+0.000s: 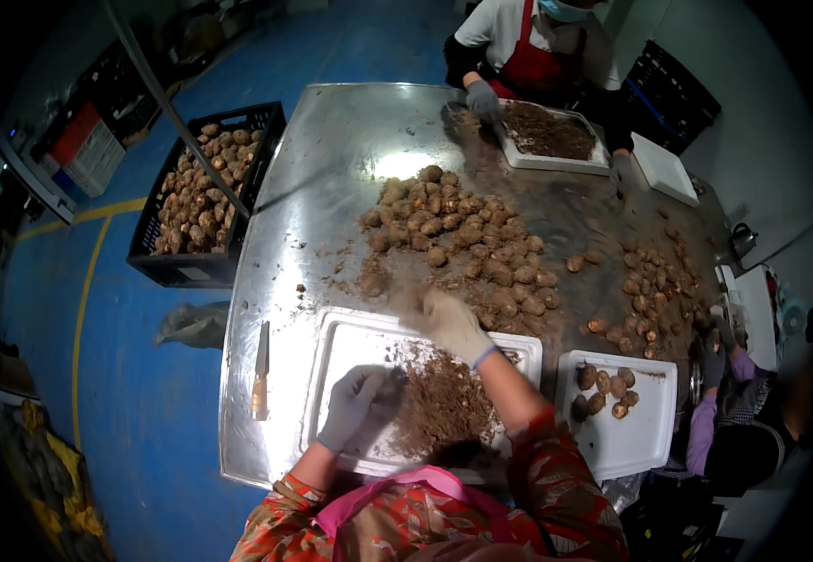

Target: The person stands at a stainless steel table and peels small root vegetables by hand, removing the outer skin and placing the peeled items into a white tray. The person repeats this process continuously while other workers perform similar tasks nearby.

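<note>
My left hand (354, 409), in a pale work glove, is over the left part of a white tray (329, 351); its fingers are curled, and whether they hold anything is unclear. My right hand (452, 327), gloved too, is at the tray's far edge, its fingers blurred beside something brown that I cannot make out. Brown root fibres and soil (445, 404) lie in the tray between and below the hands. Just beyond it a heap of hairy brown taro-like corms (463, 232) covers the middle of the metal table (315, 161). A knife with a wooden handle (260, 372) lies left of the tray.
A black crate (189, 270) full of corms stands on the floor to the left. To the right are a white tray (631, 442) with several corms and a pile of smaller ones (652, 288). Co-workers are across the table, by a soil-filled tray (561, 165), and at the right.
</note>
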{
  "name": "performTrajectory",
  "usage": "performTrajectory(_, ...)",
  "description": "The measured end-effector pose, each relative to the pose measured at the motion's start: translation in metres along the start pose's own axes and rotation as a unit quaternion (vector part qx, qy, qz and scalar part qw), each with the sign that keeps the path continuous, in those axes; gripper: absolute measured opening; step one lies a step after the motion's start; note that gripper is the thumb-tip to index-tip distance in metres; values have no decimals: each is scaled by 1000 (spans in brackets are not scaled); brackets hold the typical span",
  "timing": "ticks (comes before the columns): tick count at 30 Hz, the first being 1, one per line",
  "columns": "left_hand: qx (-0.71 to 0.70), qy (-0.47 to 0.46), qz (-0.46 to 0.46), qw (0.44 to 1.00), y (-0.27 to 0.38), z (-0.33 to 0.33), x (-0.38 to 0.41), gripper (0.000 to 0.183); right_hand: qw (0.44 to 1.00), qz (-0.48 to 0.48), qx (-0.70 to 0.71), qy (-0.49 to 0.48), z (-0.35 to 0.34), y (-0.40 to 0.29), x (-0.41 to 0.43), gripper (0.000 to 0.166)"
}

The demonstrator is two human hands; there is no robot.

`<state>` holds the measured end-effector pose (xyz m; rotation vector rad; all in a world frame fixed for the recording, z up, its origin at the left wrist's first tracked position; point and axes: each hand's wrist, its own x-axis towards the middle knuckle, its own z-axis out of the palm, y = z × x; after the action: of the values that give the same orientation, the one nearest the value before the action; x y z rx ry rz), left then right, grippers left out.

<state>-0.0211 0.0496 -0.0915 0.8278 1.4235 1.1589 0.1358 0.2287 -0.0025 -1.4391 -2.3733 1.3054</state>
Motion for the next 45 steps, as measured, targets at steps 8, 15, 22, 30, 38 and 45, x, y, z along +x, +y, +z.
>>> performTrajectory(8, 75, -101, 77, 989, 23, 25, -18, 50, 990, -115, -86, 14, 66, 33, -103, 51)
performTrajectory(15, 109, -143, 59, 982, 12, 18, -40, 40, 972, -138, -189, 21, 74, 18, -132, 56)
performTrajectory(22, 132, -153, 109, 973, 20, 14, -56, 37, 975, -132, -168, 55, 89, 14, -154, 55)
performTrajectory(30, 63, -114, 86, 988, 32, 24, -74, 31, 965, -169, -151, 132, 113, 25, -162, 45)
performTrajectory(38, -39, -153, 105, 982, 34, 26, -81, 39, 982, -119, 60, 132, 107, 31, -161, 50)
performTrajectory(45, 15, -196, 92, 976, 34, 23, -84, 40, 942, 3, 336, -18, 115, 40, -168, 49)
